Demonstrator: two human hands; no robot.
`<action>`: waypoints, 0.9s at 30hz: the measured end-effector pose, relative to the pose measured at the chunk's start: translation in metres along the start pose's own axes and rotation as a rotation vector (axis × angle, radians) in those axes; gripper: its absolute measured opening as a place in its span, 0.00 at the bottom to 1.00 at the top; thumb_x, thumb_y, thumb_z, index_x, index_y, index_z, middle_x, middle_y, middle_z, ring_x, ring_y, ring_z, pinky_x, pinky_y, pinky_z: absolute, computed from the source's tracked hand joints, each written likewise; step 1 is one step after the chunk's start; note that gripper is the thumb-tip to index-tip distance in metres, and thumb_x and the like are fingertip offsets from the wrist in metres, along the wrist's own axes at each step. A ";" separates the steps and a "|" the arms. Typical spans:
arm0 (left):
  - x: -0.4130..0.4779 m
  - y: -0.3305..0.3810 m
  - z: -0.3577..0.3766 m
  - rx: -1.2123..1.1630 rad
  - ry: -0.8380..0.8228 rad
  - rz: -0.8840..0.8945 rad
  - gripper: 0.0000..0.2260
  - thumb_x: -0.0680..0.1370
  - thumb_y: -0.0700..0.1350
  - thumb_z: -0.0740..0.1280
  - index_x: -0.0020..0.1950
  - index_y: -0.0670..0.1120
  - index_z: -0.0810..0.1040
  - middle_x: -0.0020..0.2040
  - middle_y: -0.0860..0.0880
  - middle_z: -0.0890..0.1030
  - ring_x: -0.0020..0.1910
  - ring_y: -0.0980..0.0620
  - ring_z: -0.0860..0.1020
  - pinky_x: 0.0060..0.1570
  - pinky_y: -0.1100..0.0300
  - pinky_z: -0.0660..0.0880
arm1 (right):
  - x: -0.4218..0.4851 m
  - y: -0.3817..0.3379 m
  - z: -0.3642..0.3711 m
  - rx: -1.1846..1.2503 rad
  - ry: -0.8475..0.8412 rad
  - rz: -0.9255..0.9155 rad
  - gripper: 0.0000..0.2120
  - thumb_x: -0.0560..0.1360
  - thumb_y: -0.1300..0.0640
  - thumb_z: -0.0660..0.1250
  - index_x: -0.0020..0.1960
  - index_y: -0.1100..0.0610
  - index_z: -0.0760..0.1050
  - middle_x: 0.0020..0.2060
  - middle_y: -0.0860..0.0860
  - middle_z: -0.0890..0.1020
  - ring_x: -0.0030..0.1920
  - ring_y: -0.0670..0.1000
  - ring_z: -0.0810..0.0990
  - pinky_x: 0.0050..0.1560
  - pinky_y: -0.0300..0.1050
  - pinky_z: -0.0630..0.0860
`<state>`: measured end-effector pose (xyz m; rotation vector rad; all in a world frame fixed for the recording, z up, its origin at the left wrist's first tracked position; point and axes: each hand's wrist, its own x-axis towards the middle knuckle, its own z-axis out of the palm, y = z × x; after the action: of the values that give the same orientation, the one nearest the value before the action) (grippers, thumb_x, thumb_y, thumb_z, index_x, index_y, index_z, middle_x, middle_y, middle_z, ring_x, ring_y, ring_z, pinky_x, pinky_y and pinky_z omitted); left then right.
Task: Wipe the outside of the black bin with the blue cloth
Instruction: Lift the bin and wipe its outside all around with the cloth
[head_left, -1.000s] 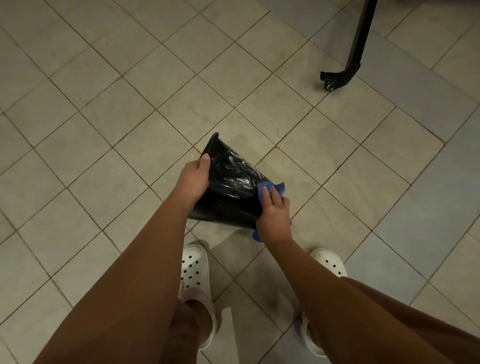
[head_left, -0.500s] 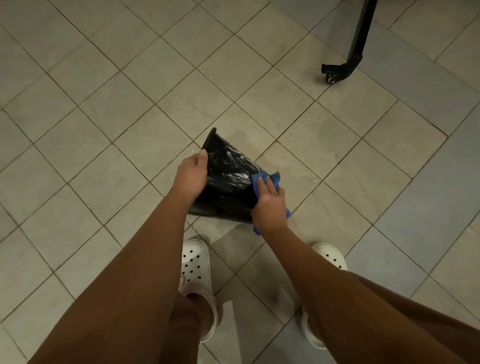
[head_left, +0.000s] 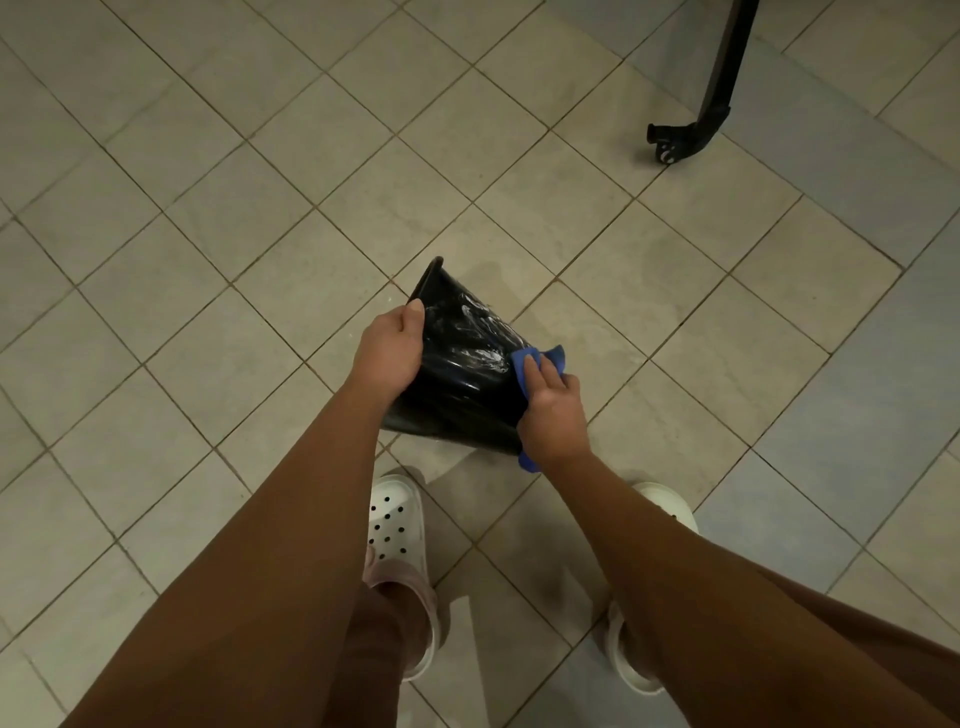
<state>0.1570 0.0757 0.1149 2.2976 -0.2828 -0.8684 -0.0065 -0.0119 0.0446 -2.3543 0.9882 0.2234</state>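
A glossy black plastic bin (head_left: 462, 374) is tilted over the beige tiled floor (head_left: 260, 208), just far of the person's white perforated clogs (head_left: 395, 519). The left hand (head_left: 387, 353) grips the left edge of the bin, with the thumb lying on its outer wall. The right hand (head_left: 553, 410) presses a small blue cloth (head_left: 550, 357) against the right side of the bin with nearly straight fingers; the cloth shows beyond the fingertips and under the wrist. Far right stands a black metal leg with a caster (head_left: 714, 98).

Dim beige tiled floor (head_left: 218, 218), wheeled black stand (head_left: 696, 124)
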 end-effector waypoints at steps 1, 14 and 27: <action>0.000 -0.001 0.000 -0.001 0.005 0.004 0.21 0.84 0.55 0.51 0.53 0.43 0.78 0.48 0.44 0.80 0.51 0.45 0.78 0.57 0.49 0.74 | 0.003 0.001 -0.003 0.011 -0.036 0.035 0.32 0.71 0.67 0.62 0.74 0.60 0.57 0.70 0.57 0.65 0.62 0.60 0.66 0.65 0.48 0.64; -0.002 -0.004 0.002 0.029 0.032 0.052 0.21 0.85 0.54 0.52 0.51 0.41 0.77 0.48 0.42 0.80 0.51 0.44 0.79 0.53 0.51 0.74 | -0.010 -0.009 -0.003 -0.097 -0.023 0.014 0.32 0.74 0.65 0.61 0.75 0.63 0.52 0.73 0.59 0.58 0.67 0.61 0.61 0.69 0.49 0.59; -0.004 0.001 0.004 0.043 0.031 0.049 0.21 0.85 0.54 0.52 0.60 0.42 0.78 0.54 0.43 0.80 0.56 0.44 0.77 0.59 0.49 0.73 | -0.026 -0.010 -0.002 -0.073 -0.126 0.208 0.31 0.75 0.63 0.62 0.73 0.64 0.52 0.70 0.63 0.61 0.67 0.60 0.62 0.67 0.50 0.63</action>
<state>0.1514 0.0744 0.1157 2.3323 -0.3454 -0.8088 -0.0183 0.0082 0.0597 -2.2688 1.1805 0.4893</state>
